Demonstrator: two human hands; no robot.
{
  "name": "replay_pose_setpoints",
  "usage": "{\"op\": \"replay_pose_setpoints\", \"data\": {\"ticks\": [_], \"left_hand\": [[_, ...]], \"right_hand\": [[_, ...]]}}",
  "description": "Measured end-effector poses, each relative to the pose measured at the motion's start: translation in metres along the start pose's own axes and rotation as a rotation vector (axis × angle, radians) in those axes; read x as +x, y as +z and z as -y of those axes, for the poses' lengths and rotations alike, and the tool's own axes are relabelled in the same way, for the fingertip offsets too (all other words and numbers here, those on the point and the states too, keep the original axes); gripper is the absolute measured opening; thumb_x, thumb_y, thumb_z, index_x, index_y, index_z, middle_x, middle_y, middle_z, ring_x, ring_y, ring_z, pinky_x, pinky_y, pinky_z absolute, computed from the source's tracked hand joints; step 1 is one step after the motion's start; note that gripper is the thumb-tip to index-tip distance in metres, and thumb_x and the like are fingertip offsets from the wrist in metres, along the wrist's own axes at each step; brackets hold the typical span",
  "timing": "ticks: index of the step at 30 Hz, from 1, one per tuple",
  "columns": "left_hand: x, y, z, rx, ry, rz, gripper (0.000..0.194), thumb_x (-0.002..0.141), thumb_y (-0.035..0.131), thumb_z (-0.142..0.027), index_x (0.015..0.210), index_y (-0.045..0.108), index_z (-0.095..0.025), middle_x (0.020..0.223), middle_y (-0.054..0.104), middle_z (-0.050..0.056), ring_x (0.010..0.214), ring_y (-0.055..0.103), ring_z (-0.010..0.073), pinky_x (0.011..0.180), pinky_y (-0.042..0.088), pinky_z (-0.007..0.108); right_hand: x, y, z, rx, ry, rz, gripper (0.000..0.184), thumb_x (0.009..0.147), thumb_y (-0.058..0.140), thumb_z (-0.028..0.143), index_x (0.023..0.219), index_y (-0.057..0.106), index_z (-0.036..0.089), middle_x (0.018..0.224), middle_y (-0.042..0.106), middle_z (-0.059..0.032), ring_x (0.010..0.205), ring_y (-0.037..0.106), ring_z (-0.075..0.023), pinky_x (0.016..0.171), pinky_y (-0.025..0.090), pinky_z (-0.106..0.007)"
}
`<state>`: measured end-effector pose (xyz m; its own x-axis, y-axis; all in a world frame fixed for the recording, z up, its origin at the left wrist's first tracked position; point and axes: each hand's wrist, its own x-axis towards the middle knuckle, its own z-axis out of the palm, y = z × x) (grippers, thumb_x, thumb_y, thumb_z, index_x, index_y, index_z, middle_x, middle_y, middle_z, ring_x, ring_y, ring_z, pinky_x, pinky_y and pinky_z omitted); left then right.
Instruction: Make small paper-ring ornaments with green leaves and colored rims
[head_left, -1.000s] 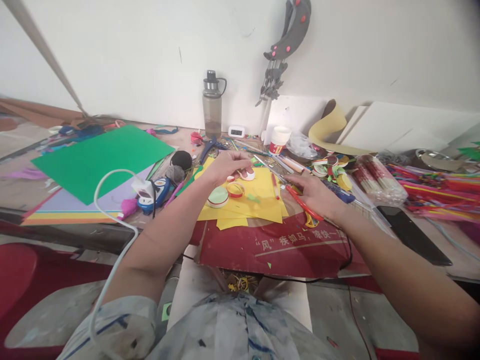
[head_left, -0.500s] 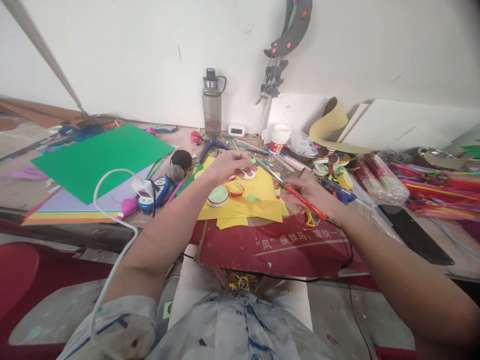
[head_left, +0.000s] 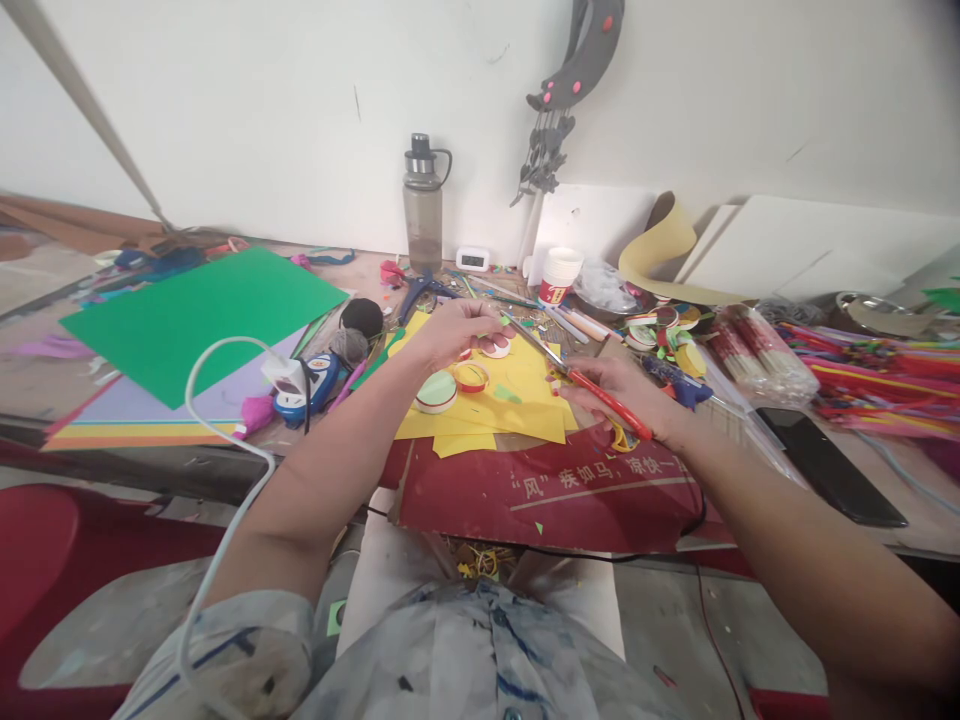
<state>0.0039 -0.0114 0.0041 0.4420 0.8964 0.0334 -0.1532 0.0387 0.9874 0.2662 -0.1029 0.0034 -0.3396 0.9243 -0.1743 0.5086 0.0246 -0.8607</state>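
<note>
By the flat yellow paper sheets (head_left: 525, 410), the right hand (head_left: 626, 385) is gripping long red-handled metal scissors (head_left: 609, 402), apparently needing steady tips near the small light-green paper scrap (head_left: 504, 320) the separate left hand (head_left: 454, 335) is pinching above them, while a round pale-green-topped disc (head_left: 436, 388) and red paper ring (head_left: 472, 389) are crowding their left half.

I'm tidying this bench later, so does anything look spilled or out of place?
Mostly craft clutter, but a stray green scrap lies on the red cardboard, apart from the yellow sheets. The black phone sits askew near the front edge of the table, where it might get knocked.
</note>
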Motion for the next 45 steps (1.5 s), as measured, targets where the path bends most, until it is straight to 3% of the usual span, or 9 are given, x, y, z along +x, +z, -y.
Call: {"op": "replay_pose_setpoints", "data": {"ticks": [12, 28, 34, 36, 38, 41, 43, 45], "left_hand": [[0.0009, -0.0001, 0.0004, 0.000, 0.010, -0.001, 0.020, 0.082, 0.075, -0.006, 0.068, 0.062, -0.011, 0.085, 0.082, 0.011, 0.065, 0.071, 0.0086, 0.064, 0.051, 0.021], [0.0004, -0.0011, -0.0002, 0.024, 0.000, 0.003, 0.022, 0.083, 0.067, -0.001, 0.065, 0.061, -0.012, 0.082, 0.081, 0.012, 0.064, 0.072, 0.0096, 0.062, 0.050, 0.021], [0.0008, -0.0012, 0.0001, 0.026, 0.004, 0.007, 0.021, 0.080, 0.073, -0.005, 0.065, 0.061, -0.012, 0.082, 0.081, 0.011, 0.064, 0.071, 0.0096, 0.064, 0.051, 0.022], [0.0012, -0.0016, 0.0006, 0.025, 0.010, 0.011, 0.022, 0.080, 0.074, -0.006, 0.065, 0.060, -0.012, 0.084, 0.082, 0.012, 0.065, 0.071, 0.0093, 0.064, 0.051, 0.022], [0.0015, -0.0021, 0.0010, 0.025, 0.017, 0.008, 0.022, 0.080, 0.074, -0.006, 0.065, 0.060, -0.013, 0.087, 0.082, 0.012, 0.066, 0.071, 0.0090, 0.065, 0.051, 0.022], [0.0017, -0.0028, 0.0010, 0.017, 0.032, 0.004, 0.020, 0.080, 0.072, -0.005, 0.066, 0.060, -0.013, 0.086, 0.082, 0.011, 0.066, 0.070, 0.0092, 0.065, 0.052, 0.023], [0.0016, -0.0027, 0.0005, 0.004, 0.040, 0.004, 0.018, 0.080, 0.070, -0.004, 0.067, 0.061, -0.013, 0.083, 0.081, 0.011, 0.065, 0.070, 0.0096, 0.065, 0.052, 0.024], [0.0013, -0.0021, -0.0005, -0.003, 0.036, -0.004, 0.018, 0.080, 0.069, -0.004, 0.067, 0.061, -0.013, 0.078, 0.079, 0.010, 0.065, 0.070, 0.0098, 0.066, 0.052, 0.024]], "right_hand": [[-0.0001, 0.0012, -0.0028, -0.022, -0.024, 0.003, 0.048, 0.079, 0.083, 0.064, 0.087, 0.061, 0.023, 0.052, 0.047, 0.0089, 0.041, 0.046, -0.0120, 0.041, 0.034, -0.026], [0.0024, -0.0006, -0.0079, -0.075, -0.068, 0.019, 0.043, 0.084, 0.080, 0.061, 0.085, 0.062, 0.022, 0.053, 0.048, 0.0084, 0.042, 0.044, -0.0105, 0.044, 0.036, -0.025], [0.0013, 0.0010, -0.0064, -0.076, -0.053, 0.016, 0.046, 0.084, 0.078, 0.067, 0.087, 0.061, 0.024, 0.051, 0.046, 0.0081, 0.041, 0.045, -0.0131, 0.041, 0.037, -0.027], [0.0017, 0.0017, -0.0062, -0.141, -0.106, -0.025, 0.046, 0.085, 0.075, 0.068, 0.090, 0.065, 0.023, 0.058, 0.055, 0.0037, 0.049, 0.056, -0.0175, 0.048, 0.046, -0.031], [0.0024, 0.0024, -0.0067, -0.245, -0.189, -0.099, 0.048, 0.087, 0.072, 0.067, 0.100, 0.071, 0.021, 0.080, 0.071, -0.0051, 0.072, 0.071, -0.0261, 0.067, 0.060, -0.040], [0.0029, 0.0035, -0.0088, -0.380, -0.255, -0.165, 0.055, 0.090, 0.065, 0.065, 0.121, 0.073, 0.020, 0.123, 0.076, -0.0144, 0.113, 0.074, -0.0366, 0.103, 0.059, -0.053], [0.0027, 0.0045, -0.0098, -0.406, -0.249, -0.159, 0.057, 0.093, 0.061, 0.066, 0.128, 0.071, 0.023, 0.127, 0.074, -0.0141, 0.118, 0.072, -0.0369, 0.106, 0.058, -0.056], [0.0024, 0.0059, -0.0093, -0.371, -0.247, -0.142, 0.057, 0.095, 0.060, 0.070, 0.129, 0.071, 0.025, 0.113, 0.076, -0.0112, 0.108, 0.073, -0.0348, 0.095, 0.062, -0.052]]}}
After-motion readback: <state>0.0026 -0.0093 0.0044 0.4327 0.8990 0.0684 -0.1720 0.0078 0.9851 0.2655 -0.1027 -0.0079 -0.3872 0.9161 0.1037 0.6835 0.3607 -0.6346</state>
